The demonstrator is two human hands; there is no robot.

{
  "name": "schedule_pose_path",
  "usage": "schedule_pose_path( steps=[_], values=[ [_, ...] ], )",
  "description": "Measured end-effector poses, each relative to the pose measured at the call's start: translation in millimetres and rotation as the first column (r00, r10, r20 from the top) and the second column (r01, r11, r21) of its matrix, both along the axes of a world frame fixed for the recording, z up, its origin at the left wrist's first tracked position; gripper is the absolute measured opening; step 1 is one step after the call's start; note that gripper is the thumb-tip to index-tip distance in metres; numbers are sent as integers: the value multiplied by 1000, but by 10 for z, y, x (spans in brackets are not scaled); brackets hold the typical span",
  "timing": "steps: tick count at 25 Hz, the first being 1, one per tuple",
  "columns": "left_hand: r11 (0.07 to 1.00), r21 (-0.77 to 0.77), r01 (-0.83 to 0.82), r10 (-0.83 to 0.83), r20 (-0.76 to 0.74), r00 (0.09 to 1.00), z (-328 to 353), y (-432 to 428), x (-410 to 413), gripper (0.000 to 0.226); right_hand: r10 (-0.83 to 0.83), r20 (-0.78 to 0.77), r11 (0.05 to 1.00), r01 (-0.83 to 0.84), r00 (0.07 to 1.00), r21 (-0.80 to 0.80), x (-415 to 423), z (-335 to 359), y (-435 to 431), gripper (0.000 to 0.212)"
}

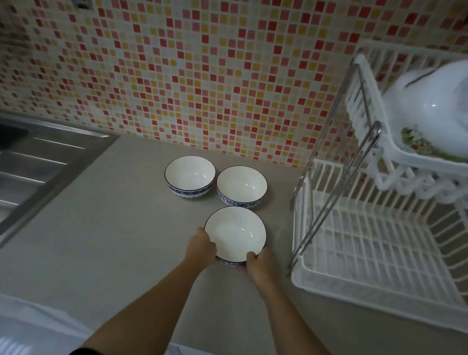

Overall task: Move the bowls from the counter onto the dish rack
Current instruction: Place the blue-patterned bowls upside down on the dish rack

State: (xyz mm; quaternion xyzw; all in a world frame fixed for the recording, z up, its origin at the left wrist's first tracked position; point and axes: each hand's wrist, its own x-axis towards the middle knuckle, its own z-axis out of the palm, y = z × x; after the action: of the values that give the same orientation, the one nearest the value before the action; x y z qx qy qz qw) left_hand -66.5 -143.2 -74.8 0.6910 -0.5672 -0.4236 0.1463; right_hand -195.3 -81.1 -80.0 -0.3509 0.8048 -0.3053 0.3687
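— White bowls, three of them, sat on the grey counter (107, 221). Which one did you have?

— You had the near bowl (235, 235). Your left hand (200, 250) cupped its left side and your right hand (259, 265) wrapped its near right edge, thumb over the rim. Both hands were closed on that one bowl.

— Was it off the counter?

— You could not tell from this view; the hands hid its base.

— And the other two?

— The left bowl (189, 177) and the right bowl (242, 186) stood upright just behind it, side by side, close to the tiled wall (182, 56). Both had a dark rim and a blue band round the outside.

— Where was the rack?

— The rack (378, 250) stood to your right, white slats on a metal frame, near the bowl you held but apart from it. Its lower tier showed only bare slats. On the upper tier a big white dish (451, 107) lay upside down.

— Anything on your left?

— The steel sink (26, 161), well apart from the bowls.
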Motion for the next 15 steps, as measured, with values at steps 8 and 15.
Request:
schedule_pose_path(
  steps=[8, 15],
  values=[
    [966, -259, -5, -26, -117, 993, 703, -15, 442, 24, 55, -8, 951, -55, 998, -305, 266, 714, 166, 35],
    [777, -620, 109, -232, -120, 965, 1888, 195, 687, 38, -80, -267, 719, -130, 960, -682, 332, 1827, 451, 36]
  ],
)
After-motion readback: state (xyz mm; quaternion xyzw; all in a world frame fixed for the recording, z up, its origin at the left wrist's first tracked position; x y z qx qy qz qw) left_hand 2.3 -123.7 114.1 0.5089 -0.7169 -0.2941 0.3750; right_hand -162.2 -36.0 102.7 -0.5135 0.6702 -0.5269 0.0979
